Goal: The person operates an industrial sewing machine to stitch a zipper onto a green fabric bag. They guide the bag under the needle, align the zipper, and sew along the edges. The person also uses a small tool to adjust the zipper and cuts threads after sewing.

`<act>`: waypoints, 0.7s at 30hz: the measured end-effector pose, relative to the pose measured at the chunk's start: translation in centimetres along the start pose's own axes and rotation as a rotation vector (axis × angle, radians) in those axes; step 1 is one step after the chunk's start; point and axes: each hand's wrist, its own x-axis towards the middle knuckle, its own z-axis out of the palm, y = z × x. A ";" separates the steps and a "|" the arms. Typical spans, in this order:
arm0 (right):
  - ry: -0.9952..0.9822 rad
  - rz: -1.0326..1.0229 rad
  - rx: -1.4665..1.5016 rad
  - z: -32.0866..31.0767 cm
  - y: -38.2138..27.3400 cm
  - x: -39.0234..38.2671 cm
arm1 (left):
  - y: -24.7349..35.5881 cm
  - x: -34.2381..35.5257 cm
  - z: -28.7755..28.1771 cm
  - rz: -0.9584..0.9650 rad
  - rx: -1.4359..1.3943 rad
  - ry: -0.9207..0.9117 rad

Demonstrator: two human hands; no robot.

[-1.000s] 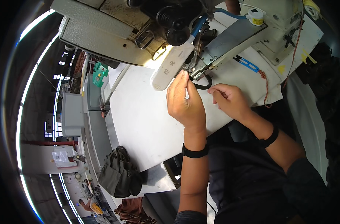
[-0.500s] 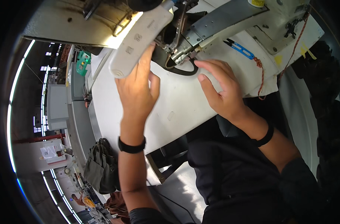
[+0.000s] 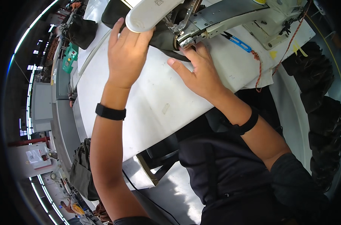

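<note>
Dark olive fabric (image 3: 166,41), seemingly a bag part, lies around the metal end of the sewing machine arm (image 3: 223,17). My left hand (image 3: 127,58) is open, its fingers stretched forward onto the fabric's left side. The white rounded machine head (image 3: 149,17) hides some of those fingertips. At the arm's tip, my right hand (image 3: 200,71) touches the fabric edge, its thumb held apart from the fingers. The fingertips partly disappear beside the metal tip, but the hand looks open.
Blue thread snips (image 3: 239,44) on a red braided cord lie right of the arm. The white tabletop (image 3: 148,101) spreads beneath my hands. Dark bags hang at the left (image 3: 80,168) and pile up at the right (image 3: 324,131). A green box (image 3: 70,58) stands beyond the left edge.
My left hand has moved up and left, its fingers now spread over the fabric. My right hand has come left to the arm's tip. More fabric shows, and the view has shifted.
</note>
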 end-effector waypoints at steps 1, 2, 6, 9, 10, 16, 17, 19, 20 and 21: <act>0.022 0.010 0.037 -0.1 -0.4 0.1 | -0.2 0.0 -0.9 -0.005 -0.033 -0.046; 0.031 -0.005 0.035 -0.2 -1.0 0.2 | -0.3 0.1 -2.0 -0.018 -0.070 -0.086; -0.187 0.216 0.227 -3.2 -3.9 0.9 | -0.2 1.2 -7.6 -0.013 -0.161 -0.303; -0.309 0.479 0.582 -5.9 -5.2 2.4 | 0.2 2.7 -11.7 -0.142 -0.309 -0.499; -0.373 0.582 0.671 -6.8 -5.2 3.1 | 0.4 3.3 -12.6 -0.217 -0.374 -0.553; -0.353 0.508 0.420 -7.6 -5.4 4.7 | 1.5 4.2 -12.8 -0.212 -0.367 -0.582; -0.177 0.388 0.409 -7.5 -5.7 4.6 | 1.7 3.9 -12.5 -0.211 -0.317 -0.562; -0.062 0.335 0.400 -7.6 -6.1 5.1 | 2.2 3.0 -11.8 -0.209 -0.223 -0.535; -0.120 0.398 0.404 -8.0 -6.1 5.7 | 2.3 2.6 -11.6 -0.204 -0.204 -0.522; -0.180 0.459 0.411 -8.2 -6.1 6.4 | 2.4 2.1 -11.4 -0.198 -0.184 -0.509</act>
